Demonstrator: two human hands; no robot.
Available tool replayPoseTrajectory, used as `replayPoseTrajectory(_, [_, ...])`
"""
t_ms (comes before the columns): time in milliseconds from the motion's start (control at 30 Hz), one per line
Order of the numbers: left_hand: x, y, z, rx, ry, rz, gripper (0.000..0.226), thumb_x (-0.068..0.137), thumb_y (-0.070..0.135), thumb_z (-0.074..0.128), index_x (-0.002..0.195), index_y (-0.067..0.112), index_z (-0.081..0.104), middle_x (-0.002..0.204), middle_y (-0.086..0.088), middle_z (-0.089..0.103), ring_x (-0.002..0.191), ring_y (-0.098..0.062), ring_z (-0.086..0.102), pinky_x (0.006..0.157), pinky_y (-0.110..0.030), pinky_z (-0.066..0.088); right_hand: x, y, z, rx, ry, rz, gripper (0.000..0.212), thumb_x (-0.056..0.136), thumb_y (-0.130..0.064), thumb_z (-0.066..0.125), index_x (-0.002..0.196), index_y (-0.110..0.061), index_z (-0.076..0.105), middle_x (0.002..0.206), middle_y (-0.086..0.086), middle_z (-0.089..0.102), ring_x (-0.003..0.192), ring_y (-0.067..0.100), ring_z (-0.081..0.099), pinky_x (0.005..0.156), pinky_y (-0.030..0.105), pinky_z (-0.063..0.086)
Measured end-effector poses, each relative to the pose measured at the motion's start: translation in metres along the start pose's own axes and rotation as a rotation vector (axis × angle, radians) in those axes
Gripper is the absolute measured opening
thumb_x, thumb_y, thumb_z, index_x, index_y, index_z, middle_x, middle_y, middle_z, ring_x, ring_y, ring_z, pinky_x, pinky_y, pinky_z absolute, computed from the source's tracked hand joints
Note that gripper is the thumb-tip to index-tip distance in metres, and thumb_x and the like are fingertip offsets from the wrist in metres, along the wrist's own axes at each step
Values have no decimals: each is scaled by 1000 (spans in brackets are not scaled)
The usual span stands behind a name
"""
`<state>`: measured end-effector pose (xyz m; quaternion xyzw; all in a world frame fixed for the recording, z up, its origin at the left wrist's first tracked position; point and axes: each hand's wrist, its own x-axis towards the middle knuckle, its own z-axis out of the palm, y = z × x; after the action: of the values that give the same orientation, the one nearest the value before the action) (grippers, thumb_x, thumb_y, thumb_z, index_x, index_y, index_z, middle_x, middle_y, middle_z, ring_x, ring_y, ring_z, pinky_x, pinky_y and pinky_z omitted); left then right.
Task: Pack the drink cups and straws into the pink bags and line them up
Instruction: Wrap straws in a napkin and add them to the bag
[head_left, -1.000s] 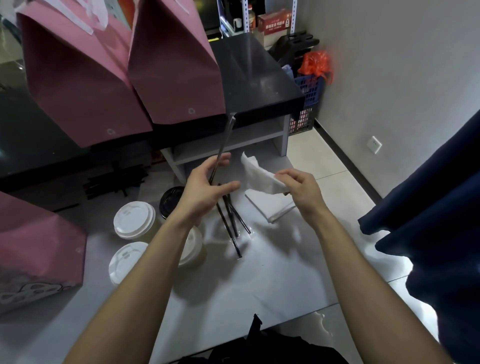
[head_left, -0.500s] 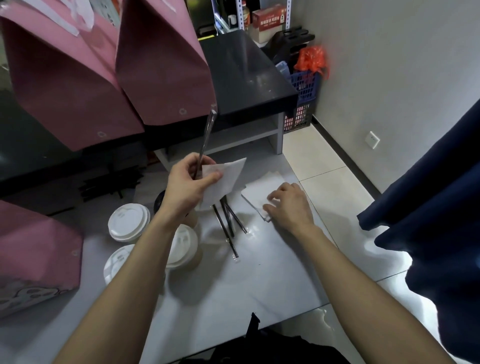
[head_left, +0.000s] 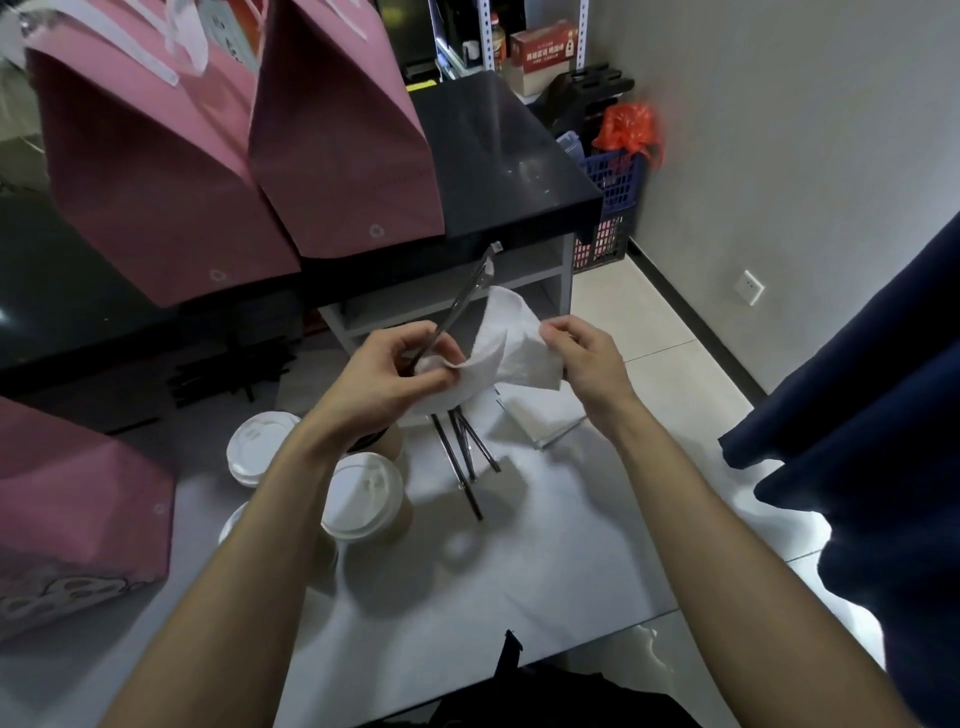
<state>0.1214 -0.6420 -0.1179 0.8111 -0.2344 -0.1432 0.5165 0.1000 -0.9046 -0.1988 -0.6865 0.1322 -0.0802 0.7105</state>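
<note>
Left hand (head_left: 384, 376) pinches straw (head_left: 457, 312) and napkin (head_left: 511, 348); right hand (head_left: 582, 353) pinches napkin's edge. Wrap snugly, keeping both together.

Single head cam, wide-angle, looks forward and down, close over the bench (head_left: 519, 597) and both forearms.

wrapped straw (head_left: 464, 304) tilted, lidded cups (head_left: 363, 493), pink bags (head_left: 343, 156) upright
</note>
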Motion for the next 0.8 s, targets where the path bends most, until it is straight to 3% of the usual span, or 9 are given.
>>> replayPoseTrajectory(67, [5, 0, 2, -49, -2, 8, 9, 91, 18, 80, 96, 25, 77, 87, 7, 72, 75, -4, 59, 70, -15, 46, -4, -7, 11, 59, -65, 66, 21, 109, -21, 61, 103, -9, 78, 89, -4, 71, 84, 15, 61, 79, 37, 48])
replayPoseTrajectory(167, [12, -7, 5, -78, 48, -24, 13, 96, 10, 80, 98, 23, 75, 81, 16, 69, 67, 2, 57, 62, -10, 44, -15, -14, 24, 159, -185, 208, 54, 112, -51, 51, 115, -5, 79, 95, 13, 71, 90, 29, 66, 84, 47, 55])
replayPoseTrajectory(267, [14, -15, 6, -75, 103, -64, 15, 94, 8, 80, 100, 21, 75, 81, 15, 71, 70, 2, 60, 63, -11, 46, -25, -14, 22, 240, -349, 250, 67, 95, -75, 59, 110, -14, 83, 92, 16, 61, 85, 28, 59, 77, 36, 49])
replayPoseTrajectory(367, [13, -20, 6, -115, 134, -100, 18, 87, 15, 82, 103, 22, 76, 93, 6, 77, 85, -9, 69, 76, -23, 55, -34, -9, 22, 178, -391, 89, 34, 99, -33, 78, 122, -8, 78, 112, 9, 80, 98, 21, 75, 82, 33, 58])
replayPoseTrajectory(433, [13, -25, 4, -142, 218, -112, 19, 90, 15, 85, 106, 21, 76, 101, 2, 79, 92, -10, 73, 82, -25, 57, -37, -8, 24, 71, -320, 46, 21, 98, -13, 79, 118, -6, 79, 111, 12, 82, 98, 21, 77, 86, 41, 64])
replayPoseTrajectory(500, [13, -27, 3, -134, 369, -165, 15, 97, 30, 82, 109, 24, 75, 104, 3, 79, 87, -7, 72, 76, -21, 56, -37, -10, 25, -14, -191, 62, 16, 97, -12, 81, 111, -6, 81, 106, 13, 83, 94, 22, 76, 91, 50, 64])
replayPoseTrajectory(567, [12, -27, 3, -220, 471, -262, 18, 105, 44, 67, 104, 26, 71, 99, 2, 74, 66, -9, 58, 55, -23, 46, -34, -13, 26, -76, -30, 67, 12, 96, -15, 82, 104, -7, 81, 101, 12, 83, 89, 23, 76, 89, 49, 63])
replayPoseTrajectory(633, [11, -26, 4, -347, 473, -306, 27, 113, 36, 52, 98, 22, 70, 84, 3, 62, 57, -9, 44, 45, -20, 33, -31, -18, 29, -98, 110, 64, 10, 96, -18, 82, 100, -9, 80, 96, 11, 82, 88, 25, 76, 83, 43, 62])
replayPoseTrajectory(800, [2, -23, 22, 18, 322, -156, 21, 112, 30, 60, 118, 21, 79, 60, 21, 56, 54, 0, 48, 57, -24, 42, -31, -36, 56, 31, 110, 32, 17, 99, -20, 80, 101, -3, 80, 90, 9, 82, 82, 19, 78, 72, 31, 61])
